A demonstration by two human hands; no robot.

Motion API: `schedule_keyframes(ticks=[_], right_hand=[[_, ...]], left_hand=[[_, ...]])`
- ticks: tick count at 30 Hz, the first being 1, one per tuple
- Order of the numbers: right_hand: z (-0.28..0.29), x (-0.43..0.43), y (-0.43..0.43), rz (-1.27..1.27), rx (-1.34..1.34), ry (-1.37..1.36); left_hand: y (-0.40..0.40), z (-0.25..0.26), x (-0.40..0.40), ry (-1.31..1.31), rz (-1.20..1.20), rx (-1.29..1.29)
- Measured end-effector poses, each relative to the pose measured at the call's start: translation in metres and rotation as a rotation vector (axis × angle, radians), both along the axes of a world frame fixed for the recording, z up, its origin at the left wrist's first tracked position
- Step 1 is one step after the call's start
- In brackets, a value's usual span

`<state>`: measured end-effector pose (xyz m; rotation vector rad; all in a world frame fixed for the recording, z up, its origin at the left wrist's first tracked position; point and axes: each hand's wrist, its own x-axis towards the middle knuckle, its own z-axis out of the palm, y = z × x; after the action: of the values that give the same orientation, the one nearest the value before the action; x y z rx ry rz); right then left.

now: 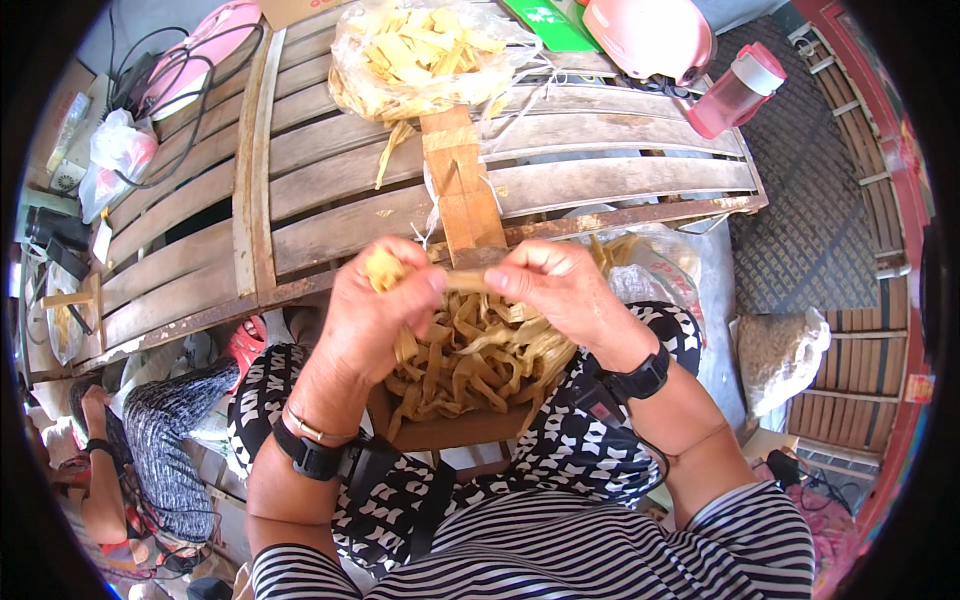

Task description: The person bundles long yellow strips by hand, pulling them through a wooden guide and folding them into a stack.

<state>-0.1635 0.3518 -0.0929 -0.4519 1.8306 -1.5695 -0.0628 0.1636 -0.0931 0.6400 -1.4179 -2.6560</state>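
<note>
A short flat tan strip (469,280) is stretched between my two hands, pinched by thumb and fingers at either end. Inside my left hand (375,307) is also a yellow bundle of strips (384,270), and its lower end sticks out beneath the palm. My right hand (559,289) grips the strip's other end; its fingertips are slightly blurred. Below both hands, on my lap, a cardboard box (457,433) holds a heap of long curled tan strips (480,360). Just beyond my hands, a wooden board (459,187) with a metal spike lies across the table edge.
The slatted wooden table (337,187) bears a plastic bag of yellow pieces (427,60), a pink helmet (651,34), a pink bottle (739,90) and black cables (199,67). A filled sack (778,360) stands at right. Another person's arm (101,480) shows at left.
</note>
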Motion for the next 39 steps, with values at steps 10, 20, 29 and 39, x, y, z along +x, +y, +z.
schedule_keyframes(ticks=[10,20,29,39], right_hand=[[-0.028,-0.029,-0.025,-0.211,0.537,0.883],[-0.005,0.012,-0.024,0.192,-0.186,0.999],[-0.001,0.006,-0.015,0.117,-0.072,0.526],[-0.028,0.016,-0.016,0.239,-0.304,-0.950]], left_hand=[[-0.001,-0.045,-0.047,-0.234,0.150,-0.316],[0.027,-0.025,0.008,-0.154,-0.044,-0.255],[-0.007,0.006,0.018,0.056,-0.877,-0.178],[-0.005,-0.007,0.000,0.669,-0.168,-1.432]])
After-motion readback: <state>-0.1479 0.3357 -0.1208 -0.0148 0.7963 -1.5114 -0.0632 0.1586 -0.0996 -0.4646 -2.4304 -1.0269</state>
